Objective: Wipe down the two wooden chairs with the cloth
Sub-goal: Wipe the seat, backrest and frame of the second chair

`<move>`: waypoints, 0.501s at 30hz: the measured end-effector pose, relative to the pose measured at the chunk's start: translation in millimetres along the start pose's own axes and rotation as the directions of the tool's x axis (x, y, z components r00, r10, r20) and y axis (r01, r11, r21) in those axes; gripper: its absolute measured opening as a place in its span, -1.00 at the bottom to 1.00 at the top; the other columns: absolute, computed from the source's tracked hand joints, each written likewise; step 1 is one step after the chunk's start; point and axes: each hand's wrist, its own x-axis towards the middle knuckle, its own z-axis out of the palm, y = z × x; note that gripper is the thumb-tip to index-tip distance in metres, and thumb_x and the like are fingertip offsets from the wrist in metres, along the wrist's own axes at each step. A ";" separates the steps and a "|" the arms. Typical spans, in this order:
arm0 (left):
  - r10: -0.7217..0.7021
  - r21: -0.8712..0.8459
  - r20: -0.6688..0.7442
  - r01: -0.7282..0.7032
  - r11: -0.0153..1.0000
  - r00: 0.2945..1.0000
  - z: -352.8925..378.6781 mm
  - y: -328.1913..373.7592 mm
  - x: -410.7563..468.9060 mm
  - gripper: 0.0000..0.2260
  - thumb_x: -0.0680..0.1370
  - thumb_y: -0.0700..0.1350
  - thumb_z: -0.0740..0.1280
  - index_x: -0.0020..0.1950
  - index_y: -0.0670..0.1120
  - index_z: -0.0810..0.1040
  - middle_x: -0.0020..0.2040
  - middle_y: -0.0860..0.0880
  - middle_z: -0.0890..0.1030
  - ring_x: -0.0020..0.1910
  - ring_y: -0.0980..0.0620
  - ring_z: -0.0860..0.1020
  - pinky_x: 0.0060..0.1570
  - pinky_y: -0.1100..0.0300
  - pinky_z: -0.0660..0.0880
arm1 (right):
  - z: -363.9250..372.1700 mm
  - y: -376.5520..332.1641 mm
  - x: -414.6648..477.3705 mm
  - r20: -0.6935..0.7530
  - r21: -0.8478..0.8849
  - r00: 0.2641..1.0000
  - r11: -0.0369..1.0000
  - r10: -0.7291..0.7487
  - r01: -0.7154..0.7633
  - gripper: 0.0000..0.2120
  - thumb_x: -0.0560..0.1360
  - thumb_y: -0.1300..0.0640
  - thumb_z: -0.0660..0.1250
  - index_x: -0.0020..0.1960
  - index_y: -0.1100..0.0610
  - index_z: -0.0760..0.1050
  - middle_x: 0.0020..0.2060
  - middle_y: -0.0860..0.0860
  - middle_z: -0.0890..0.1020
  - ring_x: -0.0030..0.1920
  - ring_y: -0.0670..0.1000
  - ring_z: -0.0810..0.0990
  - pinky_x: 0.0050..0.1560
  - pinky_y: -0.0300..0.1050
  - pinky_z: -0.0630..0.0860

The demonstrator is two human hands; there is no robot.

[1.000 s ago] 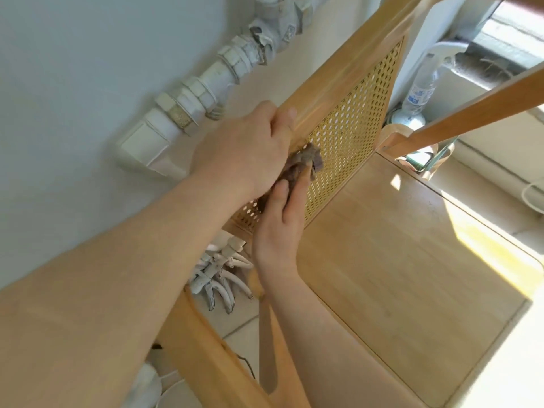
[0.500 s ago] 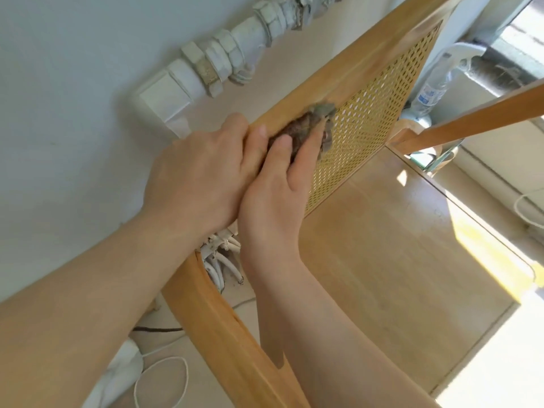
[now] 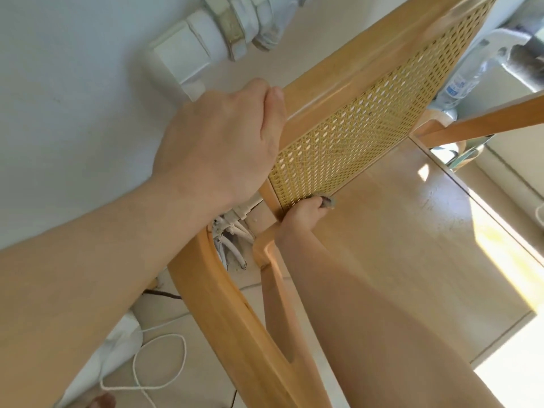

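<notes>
A: What was the biggest thing in view?

B: The light wooden chair with the woven cane back panel [image 3: 362,125]. Its pale wooden seat [image 3: 412,245] lay below and to the right of both sets of fingers, with sunlight along its far edge.

A: And the hands?

B: The left hand [image 3: 223,142] sat on the chair's top rail at the near corner. Its fingers [image 3: 272,101] were curled over the rail, clenched on the wood. The cane panel began just to the right of them.

A: The right hand?

B: The right hand [image 3: 303,214] was lower, at the bottom near corner of the cane panel, where the panel met the seat. Its fingers were closed around a small grey-brown cloth [image 3: 327,201], pressing it against the lower edge. Only a bit of cloth showed past the fingertips.

A: Anything behind?

B: A white pipe with chunky fittings [image 3: 223,33] ran along the wall above the left fingers, and a clear spray bottle [image 3: 462,83] stood past the far end of the chair back.
</notes>
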 end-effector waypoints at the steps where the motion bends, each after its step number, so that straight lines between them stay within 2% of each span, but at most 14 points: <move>1: 0.000 0.007 -0.001 0.000 1.000 1.000 0.1 0.0 -0.4 -0.67 0.66 0.06 -0.05 -0.11 -0.06 0.38 -0.40 -0.03 0.39 -0.36 -0.17 0.40 -0.35 0.09 0.21 | 2.8 -0.8 -5.2 0.007 0.007 0.998 0.998 0.055 -0.055 -0.53 0.61 -0.11 -0.04 0.50 -0.03 0.16 0.31 0.02 0.39 0.22 0.12 0.40 0.20 0.01 0.34; 3: -0.012 0.025 -0.006 0.012 1.000 1.000 -0.4 1.2 -0.6 -0.67 0.66 0.06 -0.06 -0.13 -0.06 0.36 -0.41 -0.01 0.36 -0.39 -0.14 0.37 -0.41 0.09 0.16 | 9.1 2.3 -13.0 0.032 0.028 0.994 0.994 0.102 -0.103 -0.49 0.54 -0.20 -0.04 0.41 -0.01 0.25 0.14 0.04 0.42 0.07 0.11 0.41 0.16 -0.01 0.35; 4: -0.014 0.028 -0.009 0.015 0.999 1.000 -0.9 1.9 0.1 -0.68 0.66 0.06 -0.06 -0.13 -0.06 0.36 -0.42 0.00 0.35 -0.40 -0.12 0.36 -0.43 0.09 0.14 | 10.2 5.4 -13.3 0.067 0.011 0.991 0.994 0.111 -0.112 -0.53 0.50 -0.21 -0.02 0.30 -0.01 0.33 0.07 0.04 0.45 0.05 0.12 0.44 0.18 0.01 0.37; 5: -0.015 0.030 -0.014 0.016 0.999 1.000 -0.9 2.6 0.1 -0.68 0.66 0.06 -0.06 -0.13 -0.05 0.35 -0.42 0.01 0.35 -0.41 -0.12 0.36 -0.43 0.09 0.14 | 10.4 4.1 -20.6 0.111 0.000 0.987 0.993 0.119 -0.120 -0.66 0.50 -0.17 0.02 0.10 -0.02 0.40 -0.03 0.00 0.45 0.02 0.12 0.47 0.14 0.01 0.41; 6: -0.023 0.033 -0.008 0.023 0.999 1.000 -1.6 3.3 -0.9 -0.68 0.66 0.06 -0.06 -0.13 -0.05 0.35 -0.43 0.02 0.34 -0.40 -0.13 0.37 -0.42 0.10 0.16 | 9.9 -1.5 -34.0 0.128 0.024 0.977 0.985 0.169 -0.173 -0.80 0.52 -0.10 0.06 -0.11 -0.02 0.36 -0.15 -0.04 0.40 -0.09 0.07 0.47 -0.01 -0.04 0.43; 7: -0.031 0.038 -0.003 0.031 0.999 1.000 -2.6 3.8 -1.8 -0.69 0.66 0.07 -0.06 -0.13 -0.05 0.34 -0.42 0.02 0.33 -0.39 -0.13 0.38 -0.41 0.10 0.18 | 8.8 -12.1 -53.3 0.165 0.095 0.954 0.959 0.249 -0.267 -0.81 0.55 -0.03 0.08 -0.21 -0.01 0.27 -0.23 -0.06 0.36 -0.22 0.02 0.42 -0.17 -0.11 0.42; 8: -0.038 0.040 0.002 0.038 0.998 0.999 -3.2 4.4 -1.8 -0.70 0.66 0.07 -0.06 -0.12 -0.04 0.33 -0.42 0.02 0.32 -0.37 -0.14 0.39 -0.38 0.09 0.21 | 6.8 -26.9 -74.3 0.223 0.158 0.922 0.922 0.316 -0.354 -0.82 0.57 0.04 0.08 -0.20 0.01 0.28 -0.26 -0.05 0.36 -0.30 0.00 0.37 -0.28 -0.13 0.40; 10: -0.050 0.036 0.015 0.049 0.998 0.999 -3.0 5.0 -1.7 -0.72 0.65 0.08 -0.06 -0.11 -0.01 0.31 -0.40 0.00 0.33 -0.33 -0.16 0.39 -0.34 0.05 0.25 | -7.0 -48.8 -106.6 0.376 0.171 0.878 0.909 0.295 -0.379 -0.86 0.59 0.18 0.06 -0.03 0.10 0.40 -0.25 0.03 0.45 -0.31 0.02 0.40 -0.27 -0.11 0.45; 12: -0.071 0.034 0.021 0.071 0.997 0.997 -4.7 5.2 -2.3 -0.73 0.65 0.09 -0.06 -0.10 0.01 0.31 -0.33 -0.04 0.36 -0.28 -0.17 0.37 -0.29 0.03 0.27 | -19.4 -65.4 -134.7 0.542 0.170 0.824 0.938 0.166 -0.301 -0.77 0.57 0.28 0.06 0.09 0.16 0.47 -0.19 0.10 0.56 -0.21 0.07 0.51 -0.14 -0.10 0.50; 15: -0.123 -0.006 0.043 0.123 0.992 0.991 -4.8 4.4 -1.7 -0.72 0.65 0.08 -0.05 -0.12 0.00 0.31 -0.33 -0.02 0.33 -0.24 -0.15 0.36 -0.27 0.05 0.25 | -34.6 -82.7 -160.3 0.745 0.133 0.666 0.975 0.018 -0.175 -0.72 0.58 0.26 0.13 0.21 0.27 0.52 0.08 0.19 0.65 0.07 0.11 0.62 0.15 0.03 0.53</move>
